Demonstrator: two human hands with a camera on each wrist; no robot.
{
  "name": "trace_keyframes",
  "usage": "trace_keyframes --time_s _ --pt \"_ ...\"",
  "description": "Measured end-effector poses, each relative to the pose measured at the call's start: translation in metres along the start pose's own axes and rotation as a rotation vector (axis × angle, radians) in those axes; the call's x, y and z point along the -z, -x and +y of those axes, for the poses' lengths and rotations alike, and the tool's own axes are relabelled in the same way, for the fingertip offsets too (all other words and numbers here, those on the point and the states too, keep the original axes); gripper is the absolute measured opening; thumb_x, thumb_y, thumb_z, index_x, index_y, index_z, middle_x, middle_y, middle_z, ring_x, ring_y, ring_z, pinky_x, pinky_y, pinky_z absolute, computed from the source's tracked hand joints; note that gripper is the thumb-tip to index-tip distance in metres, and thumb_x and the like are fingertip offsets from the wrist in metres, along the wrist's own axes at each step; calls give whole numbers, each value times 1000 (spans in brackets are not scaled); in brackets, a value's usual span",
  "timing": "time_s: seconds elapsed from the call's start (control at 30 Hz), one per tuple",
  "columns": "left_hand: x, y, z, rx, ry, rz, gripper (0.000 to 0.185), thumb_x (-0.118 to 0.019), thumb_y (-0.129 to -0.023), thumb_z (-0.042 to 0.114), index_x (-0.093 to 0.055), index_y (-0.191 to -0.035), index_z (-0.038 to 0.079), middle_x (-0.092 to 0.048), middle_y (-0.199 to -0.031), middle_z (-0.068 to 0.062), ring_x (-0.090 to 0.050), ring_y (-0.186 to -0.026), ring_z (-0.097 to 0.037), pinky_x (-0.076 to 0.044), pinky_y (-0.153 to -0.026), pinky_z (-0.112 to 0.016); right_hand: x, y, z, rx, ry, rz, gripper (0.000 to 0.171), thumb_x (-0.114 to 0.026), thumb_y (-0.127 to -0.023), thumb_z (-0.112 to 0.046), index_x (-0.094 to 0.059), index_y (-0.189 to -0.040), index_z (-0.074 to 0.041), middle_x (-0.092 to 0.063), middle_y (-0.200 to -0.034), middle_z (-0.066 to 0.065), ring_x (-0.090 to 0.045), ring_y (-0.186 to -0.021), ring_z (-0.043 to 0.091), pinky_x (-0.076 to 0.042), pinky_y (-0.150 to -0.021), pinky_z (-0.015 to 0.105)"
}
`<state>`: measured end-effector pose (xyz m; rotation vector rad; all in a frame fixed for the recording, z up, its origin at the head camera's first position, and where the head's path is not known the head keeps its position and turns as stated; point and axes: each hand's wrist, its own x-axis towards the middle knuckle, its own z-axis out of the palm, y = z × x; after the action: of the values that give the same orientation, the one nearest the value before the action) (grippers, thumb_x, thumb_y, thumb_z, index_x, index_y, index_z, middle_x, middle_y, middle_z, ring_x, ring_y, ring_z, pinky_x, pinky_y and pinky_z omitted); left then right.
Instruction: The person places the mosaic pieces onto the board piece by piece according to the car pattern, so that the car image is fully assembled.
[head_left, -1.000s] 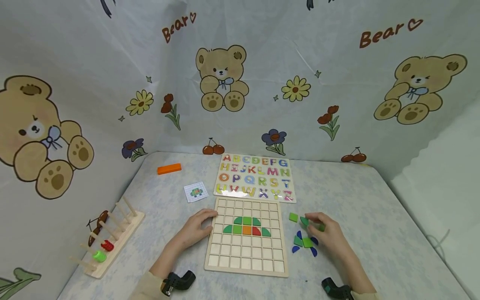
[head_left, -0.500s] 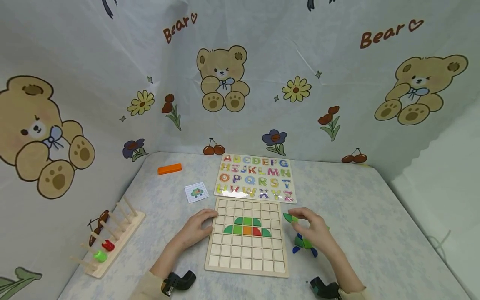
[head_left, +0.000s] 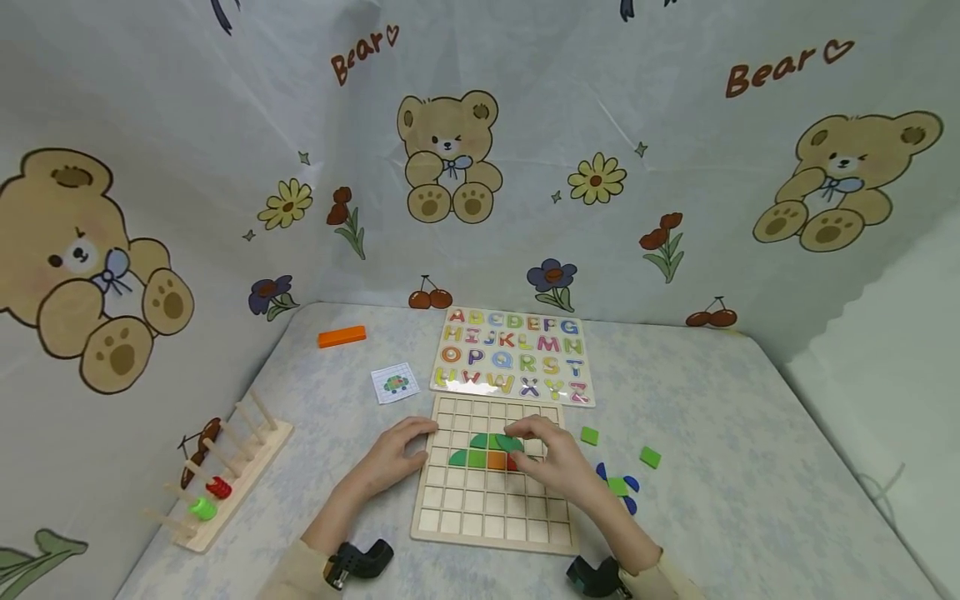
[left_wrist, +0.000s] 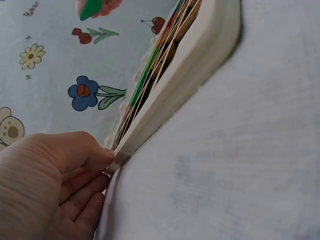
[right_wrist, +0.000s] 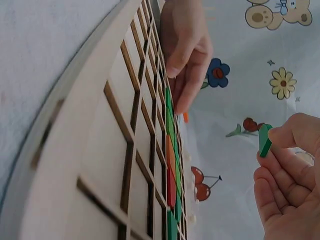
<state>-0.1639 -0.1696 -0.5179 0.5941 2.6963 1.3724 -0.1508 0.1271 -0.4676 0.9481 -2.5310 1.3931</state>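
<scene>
My right hand (head_left: 557, 460) pinches a dark green rounded piece (right_wrist: 264, 140) between thumb and fingertip, above the upper rows of a wooden grid board (head_left: 493, 527). In the head view this piece overlaps the green, orange (head_left: 497, 460) and red tiles set in the grid, and the hand hides some cells on the right. My left hand (head_left: 392, 458) rests at the board's left edge. In the left wrist view, its fingertips (left_wrist: 103, 158) touch the board's corner.
Right of the board lie loose green squares (head_left: 650, 457) and several blue rounded pieces (head_left: 632, 483). Behind it is an alphabet board (head_left: 513, 357). A picture card (head_left: 395, 383), an orange block (head_left: 342, 337) and a peg rack (head_left: 236, 487) with red and green rings stand left.
My right hand has carried the dark green piece leftward from the loose pieces to over the grid board. My left hand has stayed at the board's edge.
</scene>
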Motion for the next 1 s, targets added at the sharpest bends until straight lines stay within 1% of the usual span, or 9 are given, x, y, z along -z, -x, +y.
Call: trace_keyframes --time_s 0.1,0.27,0.4,0.57,0.67,0.83,0.93,1.0 --pt "0 0 -1 -4 -1 3 43 -63 -86 3 -57 -128 6 -52 -129 -1 -44 -125 -22 -37 -103 -44 -12 -5 -6 14 -32 -24 26 -68 -84 -3 -63 -109 -6 -62 -106 1 -58 -96 28 -51 -80 45" --pt "-1 0 -2 -7 -3 6 43 -63 -86 3 -58 -128 7 -52 -129 -1 -44 -125 -22 -36 -103 -43 -30 -10 -13 52 -32 -46 27 -69 -83 -3 -63 -108 -9 -61 -107 -3 -57 -100 18 -51 -84 36" --pt "0 0 -2 -11 1 6 43 -63 -86 3 -58 -128 6 -52 -129 -2 -44 -125 -23 -36 -103 -45 -41 -13 -16 71 -24 -56 27 -70 -82 -3 -64 -108 -9 -62 -106 -4 -55 -101 14 -51 -84 37" --pt "1 -1 -1 -12 -1 -7 43 -63 -86 4 -57 -129 6 -52 -129 -2 -44 -125 -23 -36 -103 -45 -48 -12 -16 54 -17 -60 27 -70 -81 -4 -65 -107 -9 -62 -105 -4 -56 -97 16 -51 -81 39" --pt "1 -2 0 -12 -4 -13 43 -63 -87 4 -57 -129 6 -52 -129 -3 -44 -125 -23 -36 -104 -44 -50 -11 -15 59 -21 -67 26 -70 -82 -5 -65 -107 -8 -63 -105 -3 -55 -97 15 -51 -82 37" --pt "1 -2 -1 -21 -4 -10 43 -63 -86 4 -57 -129 6 -52 -129 -3 -44 -124 -23 -36 -103 -44 -57 -10 -10 101 -13 -80 26 -69 -81 -2 -65 -106 -7 -62 -107 -1 -53 -101 14 -49 -84 30" --pt "1 -1 -2 -28 -3 -9 43 -63 -86 3 -57 -129 5 -52 -129 -3 -44 -125 -23 -36 -103 -45 -62 -8 -5 123 9 -97 26 -69 -81 -1 -65 -106 -6 -60 -108 1 -52 -103 16 -48 -85 30" --pt "1 0 -1 -31 -7 -10 43 -62 -87 3 -56 -129 5 -52 -129 -3 -44 -125 -23 -36 -103 -45 -65 -6 -2 126 29 -115 27 -68 -81 -3 -65 -107 -7 -59 -108 1 -52 -103 15 -48 -87 29"
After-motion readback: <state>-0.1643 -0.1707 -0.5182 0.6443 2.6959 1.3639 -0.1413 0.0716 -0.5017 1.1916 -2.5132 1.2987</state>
